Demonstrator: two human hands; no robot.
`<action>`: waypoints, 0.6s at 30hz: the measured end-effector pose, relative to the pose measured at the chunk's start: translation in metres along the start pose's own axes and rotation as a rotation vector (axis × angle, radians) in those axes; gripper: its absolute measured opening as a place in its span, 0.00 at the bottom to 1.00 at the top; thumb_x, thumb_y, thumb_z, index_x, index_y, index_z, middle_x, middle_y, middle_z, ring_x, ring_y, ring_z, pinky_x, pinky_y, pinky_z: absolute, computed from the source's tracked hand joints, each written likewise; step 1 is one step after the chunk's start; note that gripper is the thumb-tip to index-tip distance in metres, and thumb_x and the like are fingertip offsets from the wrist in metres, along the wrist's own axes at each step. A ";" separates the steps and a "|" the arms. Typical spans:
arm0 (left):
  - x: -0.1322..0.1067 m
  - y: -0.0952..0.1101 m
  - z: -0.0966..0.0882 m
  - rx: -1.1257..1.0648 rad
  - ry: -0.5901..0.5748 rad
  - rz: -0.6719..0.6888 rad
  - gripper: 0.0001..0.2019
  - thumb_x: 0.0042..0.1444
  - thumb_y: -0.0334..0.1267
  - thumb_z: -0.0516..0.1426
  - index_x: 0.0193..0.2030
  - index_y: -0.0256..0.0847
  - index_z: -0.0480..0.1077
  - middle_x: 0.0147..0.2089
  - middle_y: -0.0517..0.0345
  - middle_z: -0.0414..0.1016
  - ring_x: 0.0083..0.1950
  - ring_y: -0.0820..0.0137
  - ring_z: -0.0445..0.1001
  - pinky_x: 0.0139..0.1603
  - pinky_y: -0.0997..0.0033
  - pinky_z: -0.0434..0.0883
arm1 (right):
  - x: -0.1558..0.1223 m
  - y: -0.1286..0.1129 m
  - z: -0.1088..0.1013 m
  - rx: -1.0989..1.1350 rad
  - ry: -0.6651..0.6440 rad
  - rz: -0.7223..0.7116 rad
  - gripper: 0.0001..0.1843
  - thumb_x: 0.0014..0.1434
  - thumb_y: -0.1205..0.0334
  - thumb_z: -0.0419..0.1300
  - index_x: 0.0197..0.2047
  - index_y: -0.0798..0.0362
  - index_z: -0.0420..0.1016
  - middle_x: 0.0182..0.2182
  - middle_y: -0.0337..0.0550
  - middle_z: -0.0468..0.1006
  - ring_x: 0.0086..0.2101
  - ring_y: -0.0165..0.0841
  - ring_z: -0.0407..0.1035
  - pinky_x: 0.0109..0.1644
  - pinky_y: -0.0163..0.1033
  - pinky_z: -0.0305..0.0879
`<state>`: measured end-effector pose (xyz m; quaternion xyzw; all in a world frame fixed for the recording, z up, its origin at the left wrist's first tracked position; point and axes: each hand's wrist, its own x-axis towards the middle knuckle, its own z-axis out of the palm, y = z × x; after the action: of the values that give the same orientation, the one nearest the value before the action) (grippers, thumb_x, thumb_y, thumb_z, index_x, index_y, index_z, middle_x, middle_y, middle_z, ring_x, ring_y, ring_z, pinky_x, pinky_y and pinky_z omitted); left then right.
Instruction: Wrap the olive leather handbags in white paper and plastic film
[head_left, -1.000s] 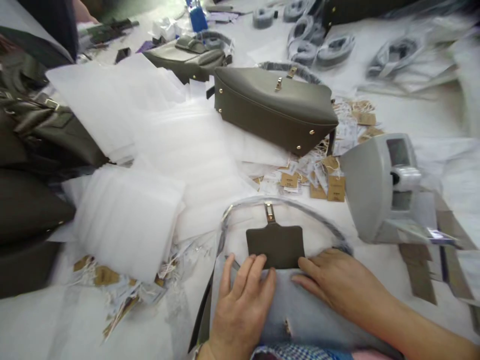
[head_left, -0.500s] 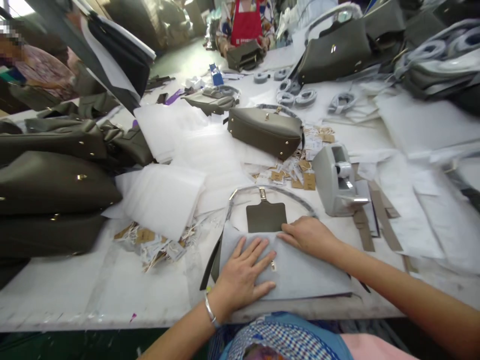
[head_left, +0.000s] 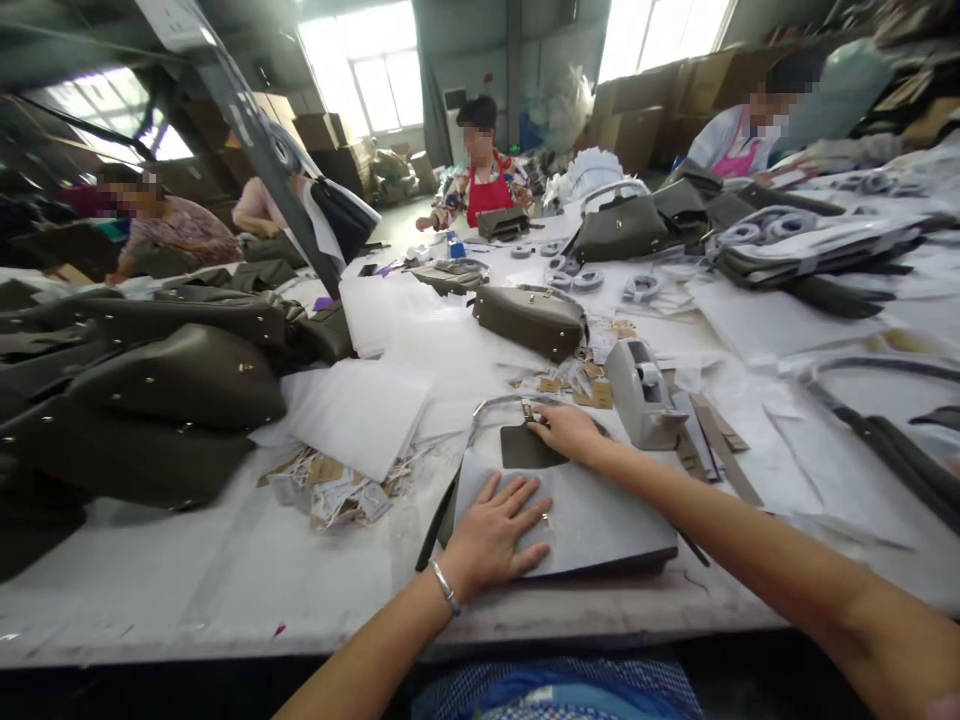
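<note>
head view: left hand flat on wrapped bag, right hand touching flap.

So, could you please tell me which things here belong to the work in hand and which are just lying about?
In hand: left hand, flat on the grey-wrapped bag; right hand, at its flap.
Lying about: tape dispenser, olive handbag, paper tags, foam sheets, stacked bags.

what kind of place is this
Probably a handbag factory's finishing or packing room: olive handbags stacked on a long white work table, heaps of paper hang tags, and cardboard cartons stacked by the windows. Other people work on bags along the same table.
</note>
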<state>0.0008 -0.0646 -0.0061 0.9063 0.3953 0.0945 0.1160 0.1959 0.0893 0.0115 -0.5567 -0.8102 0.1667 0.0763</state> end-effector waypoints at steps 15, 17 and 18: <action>-0.004 0.001 0.002 -0.005 0.219 0.063 0.25 0.64 0.52 0.53 0.64 0.44 0.65 0.62 0.51 0.72 0.64 0.61 0.68 0.73 0.50 0.51 | -0.095 -0.001 -0.013 0.359 -0.065 -0.586 0.18 0.67 0.65 0.53 0.53 0.47 0.80 0.46 0.46 0.77 0.45 0.34 0.72 0.53 0.39 0.67; -0.007 0.000 0.006 -0.011 0.274 0.076 0.23 0.64 0.51 0.54 0.61 0.41 0.67 0.56 0.51 0.77 0.57 0.62 0.74 0.73 0.51 0.54 | -0.111 0.004 -0.001 0.283 -0.065 -0.637 0.21 0.67 0.68 0.50 0.56 0.46 0.78 0.47 0.47 0.76 0.46 0.34 0.71 0.52 0.39 0.67; -0.009 0.000 0.008 -0.010 0.292 0.080 0.22 0.64 0.50 0.54 0.59 0.40 0.69 0.54 0.51 0.78 0.55 0.63 0.75 0.72 0.51 0.56 | -0.116 0.007 0.005 0.245 -0.059 -0.638 0.22 0.67 0.69 0.49 0.58 0.46 0.77 0.48 0.47 0.76 0.46 0.35 0.71 0.52 0.39 0.67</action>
<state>-0.0036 -0.0725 -0.0143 0.8973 0.3711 0.2318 0.0579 0.2431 -0.0172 0.0117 -0.2569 -0.9193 0.2467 0.1673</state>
